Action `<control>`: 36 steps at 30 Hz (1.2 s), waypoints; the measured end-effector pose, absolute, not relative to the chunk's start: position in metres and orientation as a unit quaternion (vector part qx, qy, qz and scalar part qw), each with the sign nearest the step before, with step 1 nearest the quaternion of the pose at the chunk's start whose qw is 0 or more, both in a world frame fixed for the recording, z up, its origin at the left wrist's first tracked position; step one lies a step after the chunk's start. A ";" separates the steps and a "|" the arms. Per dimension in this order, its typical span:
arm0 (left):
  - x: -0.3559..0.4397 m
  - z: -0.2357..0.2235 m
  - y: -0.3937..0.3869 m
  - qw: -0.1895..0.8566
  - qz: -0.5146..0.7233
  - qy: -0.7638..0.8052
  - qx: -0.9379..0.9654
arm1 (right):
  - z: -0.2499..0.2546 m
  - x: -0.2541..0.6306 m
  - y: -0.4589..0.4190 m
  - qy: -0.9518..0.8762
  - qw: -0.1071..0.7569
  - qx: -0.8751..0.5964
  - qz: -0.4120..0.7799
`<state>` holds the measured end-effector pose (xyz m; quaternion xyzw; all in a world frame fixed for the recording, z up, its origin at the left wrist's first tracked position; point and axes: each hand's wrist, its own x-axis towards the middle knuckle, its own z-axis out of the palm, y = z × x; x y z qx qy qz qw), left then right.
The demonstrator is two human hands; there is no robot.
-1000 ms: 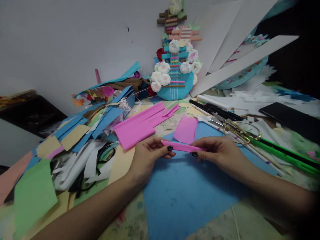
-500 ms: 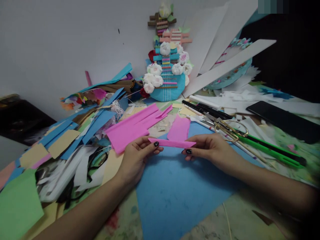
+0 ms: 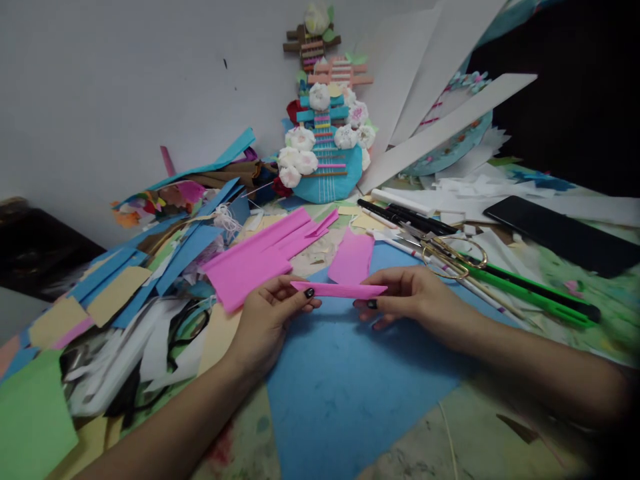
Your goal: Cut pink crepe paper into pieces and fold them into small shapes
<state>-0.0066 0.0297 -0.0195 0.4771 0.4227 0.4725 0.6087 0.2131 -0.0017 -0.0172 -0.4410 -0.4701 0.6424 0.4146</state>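
A narrow folded strip of pink crepe paper (image 3: 340, 290) is stretched level between my two hands. My left hand (image 3: 273, 310) pinches its left end between thumb and fingers. At the other end, my right hand (image 3: 415, 297) grips it the same way, thumb in front. Below lies a blue paper sheet (image 3: 360, 387) on the table. Just behind the strip rests a cut pink paper piece (image 3: 351, 257). Larger folded pink crepe paper (image 3: 250, 267) lies behind my left hand.
Gold-handled scissors (image 3: 445, 253), pens (image 3: 415, 219) and a green cutter (image 3: 540, 297) lie right, near a black phone (image 3: 565, 233). Paper scraps (image 3: 120, 293) crowd the left. A flower-trimmed blue paper guitar (image 3: 327, 180) leans at the wall beside white boards (image 3: 455, 127).
The view has shifted slightly, so most things appear a little further left. Both hands still hold the pink strip, and its right end has come a little nearer the right palm.
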 end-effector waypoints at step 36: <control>0.024 -0.001 -0.021 0.357 0.315 0.396 0.785 | 0.002 0.193 -0.040 -0.623 0.452 -0.410 0.490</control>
